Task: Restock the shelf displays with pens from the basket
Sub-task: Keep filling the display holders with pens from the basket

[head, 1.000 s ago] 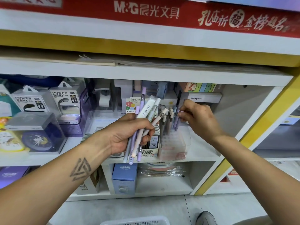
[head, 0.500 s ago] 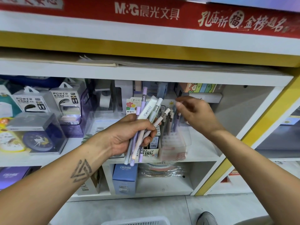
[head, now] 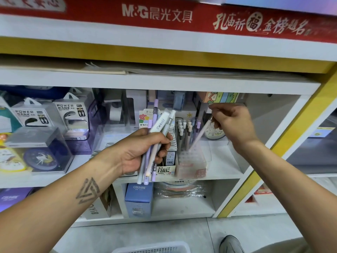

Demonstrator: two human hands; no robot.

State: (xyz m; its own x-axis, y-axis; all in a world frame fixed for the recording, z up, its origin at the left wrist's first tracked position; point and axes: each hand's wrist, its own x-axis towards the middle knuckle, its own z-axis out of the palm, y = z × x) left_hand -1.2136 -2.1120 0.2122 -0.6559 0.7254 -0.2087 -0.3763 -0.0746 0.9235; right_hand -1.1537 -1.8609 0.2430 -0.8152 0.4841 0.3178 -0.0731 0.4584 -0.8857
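My left hand [head: 144,152] grips a bundle of pens [head: 156,136], white, grey and lilac, held upright in front of the shelf. My right hand [head: 231,123] pinches the top of a single pale pen [head: 200,133], which slants down with its tip over the clear pen display stand [head: 193,161] on the shelf. Several pens stand in the back rows of that stand. The white basket [head: 153,248] shows only its rim at the bottom edge of the view.
A cardboard refill box [head: 166,168] stands just left of the display stand. Power bank boxes [head: 71,115] and a clock in a clear case [head: 42,154] fill the shelf's left side. A blue box [head: 138,198] sits on the shelf below. My shoe [head: 231,243] is on the floor.
My right hand has drawn up and to the right from the stand, and a single pale pen now hangs slanted from its fingers. The left hand's bundle stays put.
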